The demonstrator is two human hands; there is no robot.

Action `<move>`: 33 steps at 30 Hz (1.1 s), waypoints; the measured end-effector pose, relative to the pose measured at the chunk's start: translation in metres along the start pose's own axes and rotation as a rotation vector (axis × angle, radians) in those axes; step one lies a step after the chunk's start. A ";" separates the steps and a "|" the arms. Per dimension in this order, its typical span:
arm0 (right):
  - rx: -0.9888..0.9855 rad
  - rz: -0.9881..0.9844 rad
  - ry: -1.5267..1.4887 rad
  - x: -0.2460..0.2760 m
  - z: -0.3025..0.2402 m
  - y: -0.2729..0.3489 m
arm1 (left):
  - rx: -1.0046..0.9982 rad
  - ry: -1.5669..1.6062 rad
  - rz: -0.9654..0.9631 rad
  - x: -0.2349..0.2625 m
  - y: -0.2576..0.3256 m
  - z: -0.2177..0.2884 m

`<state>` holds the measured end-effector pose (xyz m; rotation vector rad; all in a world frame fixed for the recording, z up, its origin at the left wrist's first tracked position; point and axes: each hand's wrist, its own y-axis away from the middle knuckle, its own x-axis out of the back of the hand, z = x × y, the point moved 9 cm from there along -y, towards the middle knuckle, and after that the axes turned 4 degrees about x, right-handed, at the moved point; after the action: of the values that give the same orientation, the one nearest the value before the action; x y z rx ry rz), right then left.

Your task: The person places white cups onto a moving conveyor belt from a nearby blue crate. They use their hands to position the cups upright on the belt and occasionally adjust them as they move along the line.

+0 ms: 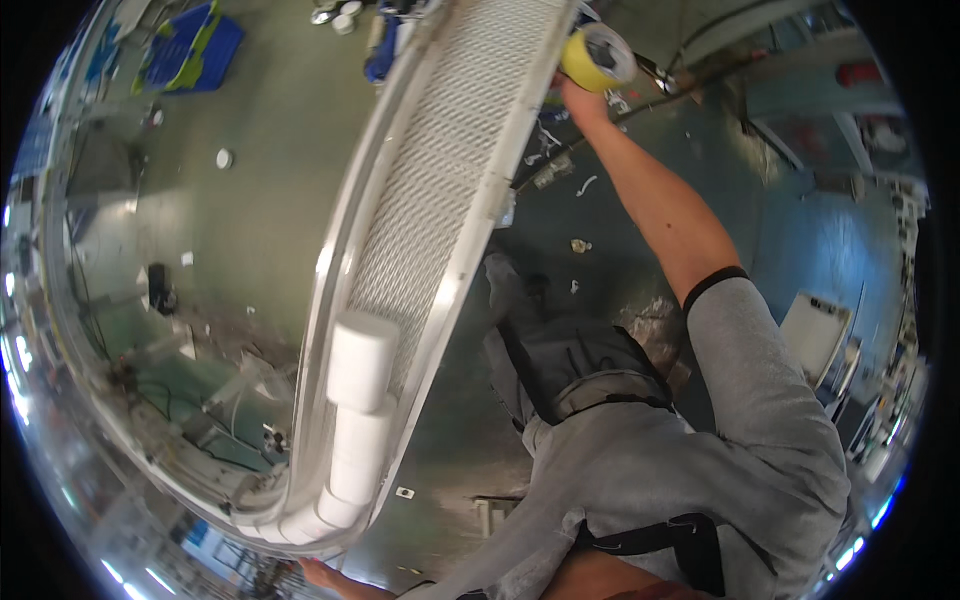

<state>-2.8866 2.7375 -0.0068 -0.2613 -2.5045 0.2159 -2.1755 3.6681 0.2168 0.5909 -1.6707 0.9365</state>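
Observation:
My right arm reaches far up along the conveyor's right side. My right hand (574,97) is at the conveyor's edge, right below a roll of yellow tape (577,66). The tape hides part of the hand, and I cannot tell whether the fingers grip it or the edge. At the lower left, my left hand (318,572) shows small beside the conveyor's curved end, its fingers mostly hidden. Several white cylinders (360,365) stand in a row on the conveyor belt (440,170), near its bend.
A metal side rail (345,235) borders the belt. On the floor beyond sits a blue and green plastic basket (190,50). White lids or discs (224,159) and scraps (586,185) are scattered about. A clear plastic bag (652,325) lies near my legs.

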 end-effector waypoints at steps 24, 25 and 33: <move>0.480 0.539 0.413 0.012 0.035 0.037 | 0.145 -0.388 -0.149 -0.023 -0.056 0.069; 0.342 0.470 0.208 0.010 0.043 0.040 | 0.142 -0.406 -0.161 -0.019 -0.053 0.067; 0.079 0.412 -0.298 0.019 -0.016 0.018 | 0.184 -0.427 -0.115 -0.016 -0.045 0.052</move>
<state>-2.8899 2.7606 0.0122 -0.7623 -2.7001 0.5540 -2.1652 3.5991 0.2089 1.0591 -1.9099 0.9304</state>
